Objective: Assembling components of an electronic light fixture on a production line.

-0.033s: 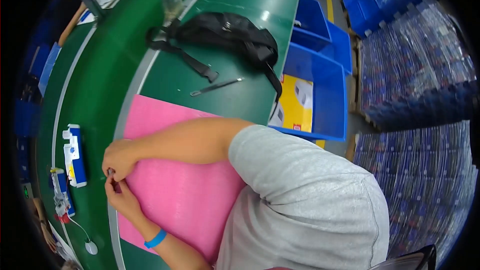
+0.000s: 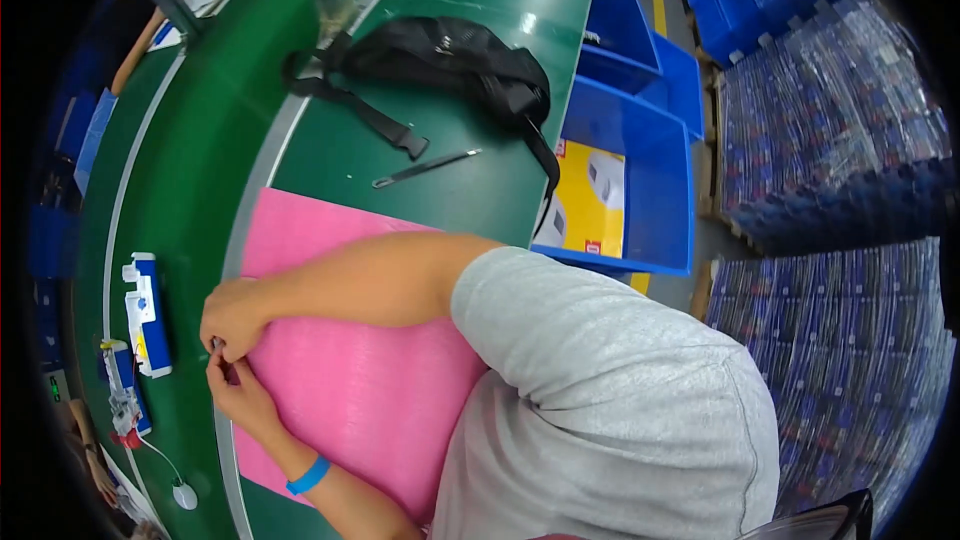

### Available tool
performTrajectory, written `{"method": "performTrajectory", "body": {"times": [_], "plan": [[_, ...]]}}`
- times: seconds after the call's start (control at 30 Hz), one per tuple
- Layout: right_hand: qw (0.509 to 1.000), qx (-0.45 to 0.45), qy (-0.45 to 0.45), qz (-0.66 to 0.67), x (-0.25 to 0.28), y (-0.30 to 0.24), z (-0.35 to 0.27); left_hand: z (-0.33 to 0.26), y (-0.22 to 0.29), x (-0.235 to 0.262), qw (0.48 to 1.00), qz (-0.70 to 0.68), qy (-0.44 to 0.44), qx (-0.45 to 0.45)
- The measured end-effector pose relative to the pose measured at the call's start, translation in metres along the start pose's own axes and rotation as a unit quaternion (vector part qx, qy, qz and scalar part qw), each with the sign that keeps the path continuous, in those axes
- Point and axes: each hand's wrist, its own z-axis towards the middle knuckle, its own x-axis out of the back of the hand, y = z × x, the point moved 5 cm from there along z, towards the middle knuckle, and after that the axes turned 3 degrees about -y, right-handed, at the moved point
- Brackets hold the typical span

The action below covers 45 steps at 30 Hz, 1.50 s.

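The head view looks down over a grey-sleeved shoulder onto a green table (image 2: 440, 130) with a pink mat (image 2: 370, 390) laid across its near part, likely as a soft working surface. Both hands meet at the mat's left edge. The right hand (image 2: 232, 318) reaches across from above, and the left hand (image 2: 238, 392), with a blue wristband (image 2: 308, 475) on its wrist, comes up from below. Their fingertips pinch together on a small dark part (image 2: 222, 358), held between them just over the edge of the mat; it is too small to say what it is, and the grip looks close and careful, as suits something tiny.

Just left of the hands, on the green conveyor belt (image 2: 200, 170), lies a blue-and-white device (image 2: 147, 315), and below it a second one (image 2: 120, 395) with a thin white cable (image 2: 160, 465) trailing to a round end. Further up the table lie a black bag (image 2: 450, 65) with loose straps and a slim metal tool (image 2: 425, 168), well apart from the hands. To the right stand blue bins (image 2: 640, 130), one holding a yellow box (image 2: 590, 205).
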Motion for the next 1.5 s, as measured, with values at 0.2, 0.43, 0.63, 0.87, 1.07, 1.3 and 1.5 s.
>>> {"method": "performTrajectory", "body": {"times": [0.2, 0.43, 0.63, 0.87, 1.07, 1.3, 1.5], "plan": [[1.000, 0.017, -0.022, 0.013, -0.008, 0.009, 0.009, 0.009, -0.033, -0.006, 0.998, 0.032, 0.017, -0.049], [0.999, 0.022, -0.014, -0.045, -0.011, 0.020, 0.018, 0.009, 0.002, -0.007, 0.989, 0.116, 0.068, -0.063], [0.995, 0.094, 0.000, -0.044, -0.031, -0.005, 0.036, 0.004, -0.013, 0.018, 0.976, 0.161, 0.134, -0.062], [0.992, 0.068, 0.037, -0.100, -0.069, -0.026, 0.039, -0.048, -0.030, 0.025, 0.946, 0.252, 0.205, 0.016], [0.981, 0.082, 0.047, -0.167, -0.084, -0.035, 0.046, -0.094, -0.028, 0.047, 0.955, 0.115, 0.271, 0.026], [0.987, 0.079, 0.042, -0.135, -0.078, -0.038, 0.040, -0.085, -0.041, 0.054, 0.960, -0.025, 0.277, 0.035], [0.996, 0.049, 0.078, -0.014, -0.074, -0.037, 0.045, -0.084, -0.037, 0.060, 0.957, -0.009, 0.289, 0.018]]}}
